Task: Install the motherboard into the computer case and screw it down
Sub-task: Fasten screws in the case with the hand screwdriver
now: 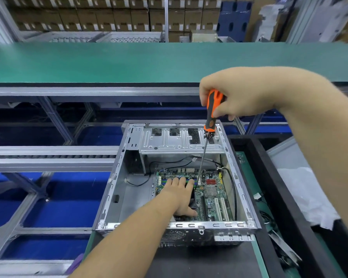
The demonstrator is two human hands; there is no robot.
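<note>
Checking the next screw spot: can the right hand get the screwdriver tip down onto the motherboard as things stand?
Probably yes. The right hand grips the screwdriver above the open-topped case, and its shaft already runs down to the motherboard, just beside the left hand resting flat there.

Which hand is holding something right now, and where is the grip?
The right hand grips the screwdriver by the top of its orange handle. The left hand holds nothing; it rests flat on the motherboard.
</note>
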